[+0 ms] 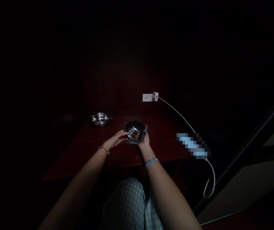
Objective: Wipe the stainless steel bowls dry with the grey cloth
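Observation:
A shiny metal bowl (135, 130) is held just over the front part of the dark red table (79, 153), its rounded outer side seeming to face me. My left hand (118, 138) grips its left edge, thumb on the near side and fingers stretched towards the underside. On the other side, my right hand (145, 140) holds a dark grey cloth (134, 141) against the bowl. The cloth wraps under and around the bowl's edge. My right fingers are mostly hidden behind cloth and bowl.
Stacked metal dishes (100, 119) stand at the table's back left. A white wall socket (147, 97) holds a charger (155, 95), whose white cable (178, 112) runs to the right. A blurred-out bright object (192, 146) lies near the right edge. Surroundings are very dark.

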A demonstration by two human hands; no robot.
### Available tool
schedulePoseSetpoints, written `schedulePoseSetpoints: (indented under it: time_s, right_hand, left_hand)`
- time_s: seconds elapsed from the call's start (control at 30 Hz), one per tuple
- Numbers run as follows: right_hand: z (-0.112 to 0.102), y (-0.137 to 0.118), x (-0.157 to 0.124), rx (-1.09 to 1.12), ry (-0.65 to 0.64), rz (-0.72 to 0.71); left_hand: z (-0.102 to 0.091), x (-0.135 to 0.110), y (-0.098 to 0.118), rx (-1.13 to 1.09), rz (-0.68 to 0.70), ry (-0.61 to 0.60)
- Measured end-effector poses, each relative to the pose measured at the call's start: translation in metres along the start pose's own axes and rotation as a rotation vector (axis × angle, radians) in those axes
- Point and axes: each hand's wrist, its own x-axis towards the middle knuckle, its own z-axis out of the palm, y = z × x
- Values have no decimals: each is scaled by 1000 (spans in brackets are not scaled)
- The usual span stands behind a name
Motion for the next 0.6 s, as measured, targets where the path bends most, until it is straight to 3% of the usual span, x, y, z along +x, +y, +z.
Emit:
schedulePoseSetpoints:
  time_s: [0.23, 0.6]
  right_hand:
    - [9, -2, -4, 53, 130, -17]
    - [10, -1, -6, 47, 106, 27]
  left_hand:
    - [-3, -1, -1, 84, -98, -254]
    - [2, -1, 1, 160, -137, -331]
